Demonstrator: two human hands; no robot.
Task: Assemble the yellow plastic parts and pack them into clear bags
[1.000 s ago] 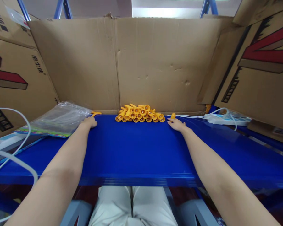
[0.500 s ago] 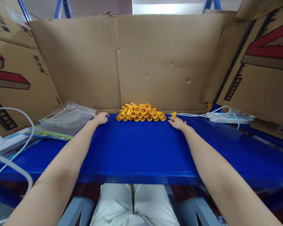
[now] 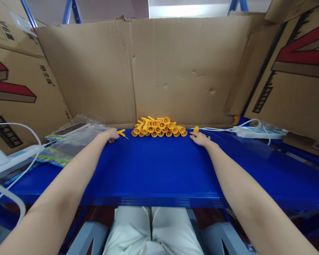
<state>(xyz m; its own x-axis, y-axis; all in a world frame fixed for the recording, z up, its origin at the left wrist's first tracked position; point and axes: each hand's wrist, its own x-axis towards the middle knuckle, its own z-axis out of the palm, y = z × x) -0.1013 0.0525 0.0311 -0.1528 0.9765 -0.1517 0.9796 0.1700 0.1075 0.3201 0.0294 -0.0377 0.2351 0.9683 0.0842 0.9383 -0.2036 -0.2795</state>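
My left hand is at the back left of the blue shelf, its fingers curled. From it sticks out a yellow corkscrew with a bare metal spiral pointing right and toward me; part of it is hidden by the fingers. Farther right, my right hand rests on the shelf, fingers closed around a small yellow cone-shaped piece whose top shows above them. Between my hands lies a stacked pile of yellow cone-ended pieces, open ends facing me, with metal tips visible inside several of them.
The blue shelf spans the front. Cardboard walls the back and both sides. Clear plastic bags lie at left beside a white power strip. Another power strip with white cables is at the right.
My left hand has shifted slightly left, and a corkscrew with a metal spiral now shows beside its fingers. The plastic bags have shifted. My right hand and the pile look unchanged.
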